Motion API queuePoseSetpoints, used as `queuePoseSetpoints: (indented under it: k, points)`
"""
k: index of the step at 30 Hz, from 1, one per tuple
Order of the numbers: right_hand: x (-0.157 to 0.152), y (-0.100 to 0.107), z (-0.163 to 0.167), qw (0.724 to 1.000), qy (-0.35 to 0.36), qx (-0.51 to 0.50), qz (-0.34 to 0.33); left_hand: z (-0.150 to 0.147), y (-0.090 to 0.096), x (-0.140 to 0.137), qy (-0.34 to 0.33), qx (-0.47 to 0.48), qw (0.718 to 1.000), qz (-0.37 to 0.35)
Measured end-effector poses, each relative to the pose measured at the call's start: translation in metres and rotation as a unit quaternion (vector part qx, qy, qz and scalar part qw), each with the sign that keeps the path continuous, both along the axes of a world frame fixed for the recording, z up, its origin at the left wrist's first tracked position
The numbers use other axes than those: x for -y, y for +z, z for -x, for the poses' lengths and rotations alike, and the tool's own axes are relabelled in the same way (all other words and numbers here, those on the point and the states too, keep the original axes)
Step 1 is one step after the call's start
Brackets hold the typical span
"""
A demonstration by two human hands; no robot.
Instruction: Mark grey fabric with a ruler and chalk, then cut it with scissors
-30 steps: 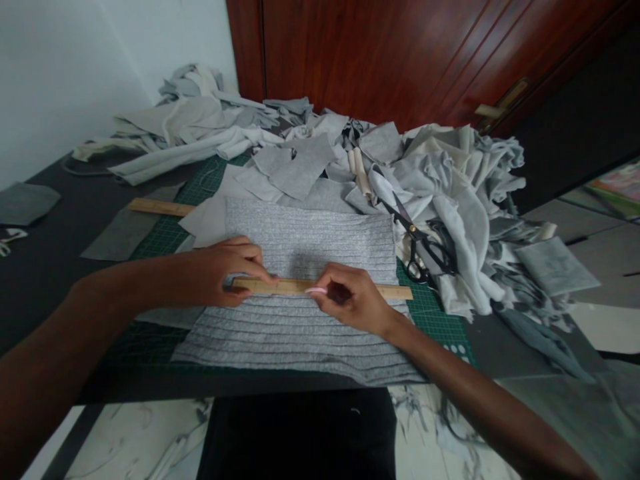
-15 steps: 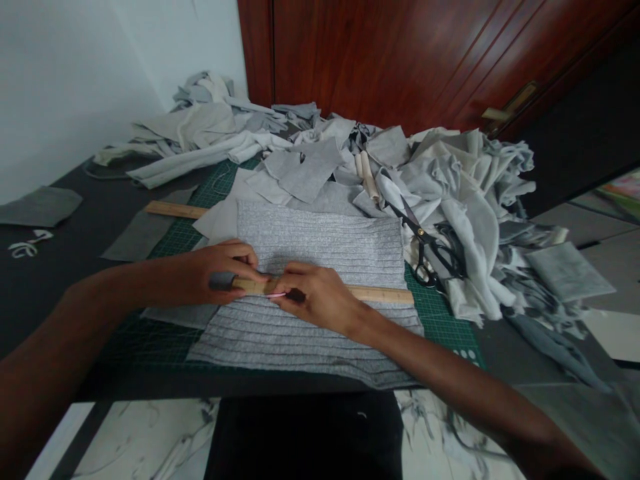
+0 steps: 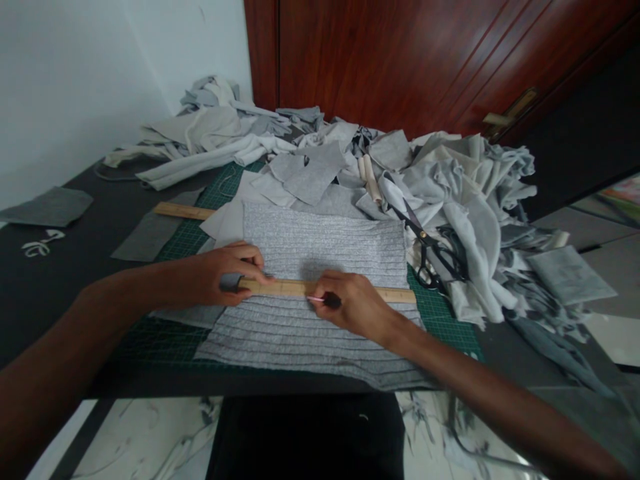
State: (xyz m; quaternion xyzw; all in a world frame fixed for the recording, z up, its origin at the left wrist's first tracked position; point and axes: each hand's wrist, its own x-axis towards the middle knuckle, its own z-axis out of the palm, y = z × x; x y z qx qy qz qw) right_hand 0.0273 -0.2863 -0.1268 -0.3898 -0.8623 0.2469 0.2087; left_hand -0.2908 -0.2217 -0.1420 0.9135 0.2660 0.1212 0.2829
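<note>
A grey ribbed fabric piece [image 3: 300,340] lies flat, its dark lines running across it. Over its middle rests a wooden ruler [image 3: 285,287], placed sideways. At the ruler's left end my left hand [image 3: 230,272] is closed on it, fingers pressing from above and thumb at the lower edge. My right hand [image 3: 353,303] is closed in a writing grip around a thin pen with a pink tip [image 3: 315,299]. That tip meets the fabric along the ruler's lower edge; the rest of the pen is mostly hidden by the fingers.
Under the fabric is a green cutting mat [image 3: 445,320] on a dark table [image 3: 505,347]. Black scissors [image 3: 425,240] lie to the right beside a large heap of cloth scraps [image 3: 470,173]. A second wooden strip [image 3: 183,211] sits at the left. Behind stands a reddish door [image 3: 375,60].
My right hand has slid to the right along the ruler with the pen, away from my left hand. My left hand stays at the ruler's left end. The view has shifted slightly.
</note>
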Motion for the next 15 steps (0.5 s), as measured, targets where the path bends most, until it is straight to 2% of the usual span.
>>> queuePoseSetpoints:
  k: [3, 6, 10, 15]
  points:
    - [0.004, 0.001, -0.022, 1.0, -0.021, -0.007, 0.007, 0.0, 0.003, 0.002, 0.002, -0.007, 1.0, 0.003]
    - [0.005, -0.001, -0.021, 0.999, -0.02, -0.034, 0.015, -0.001, 0.006, 0.005, 0.013, -0.027, 1.0, 0.001]
    - [-0.001, -0.006, 0.011, 0.998, 0.006, -0.069, 0.007, 0.0, 0.007, 0.006, 0.01, -0.035, 0.999, -0.01]
    - [-0.013, -0.007, 0.053, 0.998, 0.044, -0.031, -0.02, 0.0, 0.011, 0.005, 0.007, -0.013, 1.0, -0.013]
